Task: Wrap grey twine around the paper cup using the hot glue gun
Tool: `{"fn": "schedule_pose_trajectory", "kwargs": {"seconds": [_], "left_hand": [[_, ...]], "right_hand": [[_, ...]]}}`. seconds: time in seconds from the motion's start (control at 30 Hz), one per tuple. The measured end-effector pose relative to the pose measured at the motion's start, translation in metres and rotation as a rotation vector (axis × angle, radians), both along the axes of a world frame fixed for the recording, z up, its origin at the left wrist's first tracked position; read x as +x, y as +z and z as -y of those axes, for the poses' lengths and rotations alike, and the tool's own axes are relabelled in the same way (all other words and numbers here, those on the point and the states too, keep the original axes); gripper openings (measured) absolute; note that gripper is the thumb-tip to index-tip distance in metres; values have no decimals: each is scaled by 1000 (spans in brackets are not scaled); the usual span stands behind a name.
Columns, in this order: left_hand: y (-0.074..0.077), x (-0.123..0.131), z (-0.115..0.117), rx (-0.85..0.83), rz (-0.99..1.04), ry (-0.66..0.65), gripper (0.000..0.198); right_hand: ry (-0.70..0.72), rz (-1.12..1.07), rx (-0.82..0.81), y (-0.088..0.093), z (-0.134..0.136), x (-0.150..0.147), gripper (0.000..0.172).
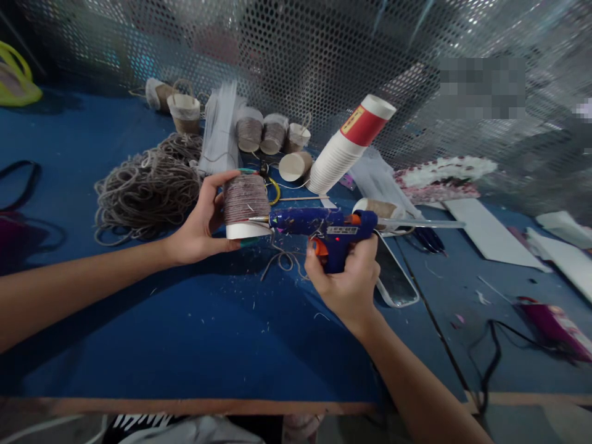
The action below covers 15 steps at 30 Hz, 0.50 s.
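My left hand [201, 228] is closed around a paper cup [246, 200] wound with grey-brown cord, a white band showing at its lower end. In my right hand [349, 277] is a blue hot glue gun [308, 221], its orange trigger under my fingers and a clear glue stick [420, 223] poking out of the back. The gun's nozzle meets the cup's side near the white band. A loose end of cord [287, 262] curls on the table below the cup. To the left of my left hand lies a tangled heap of grey cord [148, 185].
Behind stand several cord-wrapped cups [250, 132], a leaning stack of white paper cups [340, 154] and a bundle of white strips [219, 126]. A phone [396, 274] lies beside my right hand. White boards [493, 231] and a purple pouch [557, 327] are at right, before a perforated metal screen [296, 55].
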<state>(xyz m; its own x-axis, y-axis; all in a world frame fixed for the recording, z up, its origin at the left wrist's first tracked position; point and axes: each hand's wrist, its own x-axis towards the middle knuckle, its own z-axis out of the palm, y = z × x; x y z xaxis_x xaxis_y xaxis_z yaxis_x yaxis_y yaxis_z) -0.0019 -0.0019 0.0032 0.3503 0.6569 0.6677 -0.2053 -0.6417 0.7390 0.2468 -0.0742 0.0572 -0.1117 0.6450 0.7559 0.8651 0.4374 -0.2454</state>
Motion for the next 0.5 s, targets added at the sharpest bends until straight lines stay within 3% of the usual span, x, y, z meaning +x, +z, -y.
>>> {"fn": "schedule_pose_trajectory", "kwargs": {"seconds": [0.5], "left_hand": [[2, -1, 0, 17, 6, -1, 86]], "right_hand": [[2, -35, -78, -2, 1, 1, 33]]}}
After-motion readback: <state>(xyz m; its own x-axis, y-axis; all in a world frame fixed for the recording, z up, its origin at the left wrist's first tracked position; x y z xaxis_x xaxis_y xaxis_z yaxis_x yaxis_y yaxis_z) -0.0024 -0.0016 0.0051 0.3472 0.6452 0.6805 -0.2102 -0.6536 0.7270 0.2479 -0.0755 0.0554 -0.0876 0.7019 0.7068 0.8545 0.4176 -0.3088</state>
